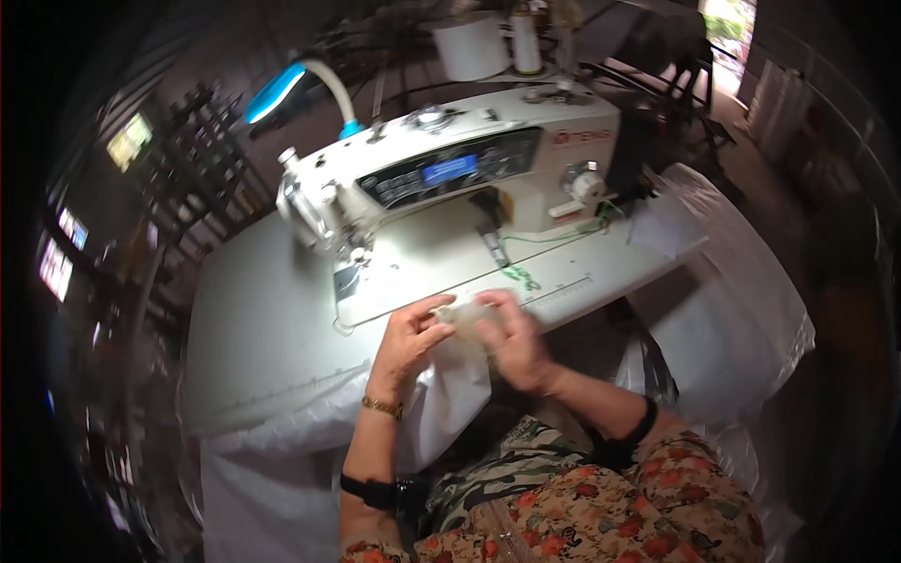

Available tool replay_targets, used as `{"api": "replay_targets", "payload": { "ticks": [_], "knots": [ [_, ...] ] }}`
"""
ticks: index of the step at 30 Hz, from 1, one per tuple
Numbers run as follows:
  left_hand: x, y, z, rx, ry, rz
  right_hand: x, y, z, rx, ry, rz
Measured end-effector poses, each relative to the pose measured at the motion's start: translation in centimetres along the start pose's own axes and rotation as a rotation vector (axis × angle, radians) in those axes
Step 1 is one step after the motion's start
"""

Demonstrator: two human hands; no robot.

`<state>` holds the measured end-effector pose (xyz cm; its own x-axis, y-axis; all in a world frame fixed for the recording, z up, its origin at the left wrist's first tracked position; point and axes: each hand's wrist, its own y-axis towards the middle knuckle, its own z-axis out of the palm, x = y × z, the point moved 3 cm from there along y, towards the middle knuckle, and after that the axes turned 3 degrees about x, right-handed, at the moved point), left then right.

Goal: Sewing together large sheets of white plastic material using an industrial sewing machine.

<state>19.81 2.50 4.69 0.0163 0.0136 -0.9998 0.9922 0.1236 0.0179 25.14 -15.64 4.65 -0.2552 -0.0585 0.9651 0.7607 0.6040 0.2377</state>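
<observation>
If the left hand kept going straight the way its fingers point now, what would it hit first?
The left hand points right, toward the right hand, pinching the white cloth between them. It would likely meet that cloth and the right hand's fingers first; depth is hard to judge.

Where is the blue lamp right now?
In the head view, the blue lamp sits upper left on a white gooseneck, rising behind the left end of the white sewing machine, beyond both hands.
</observation>
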Motion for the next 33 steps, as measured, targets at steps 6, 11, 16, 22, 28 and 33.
{"api": "replay_targets", "payload": {
  "ticks": [6,11,16,22,28,33],
  "knots": [
    [0.5,-0.4,-1.8,0.012,0.003,0.092,0.7,1.6,4.2,-0.095,-0.076,-0.314],
    [1.6,-0.3,-2.6,-0.089,-0.147,0.038,1.5,1.0,2.8,0.083,-0.128,-0.323],
    [0.8,-1.0,-3.3,-0.144,-0.228,0.119,3.8,0.5,-10.8,-0.224,-0.374,-0.404],
    [1.5,-0.2,-3.0,-0.108,-0.173,0.093,-1.2,0.4,-27.8,-0.288,-1.147,-0.36],
    [1.5,-0.9,-2.9,-0.149,-0.16,0.067,-3.0,1.8,-29.0,0.032,-1.167,-0.14],
    [1.2,-1.0,-2.6,-0.152,-0.159,0.059,-3.9,3.1,-26.8,-0.107,-1.23,-0.071]
  ]
}}
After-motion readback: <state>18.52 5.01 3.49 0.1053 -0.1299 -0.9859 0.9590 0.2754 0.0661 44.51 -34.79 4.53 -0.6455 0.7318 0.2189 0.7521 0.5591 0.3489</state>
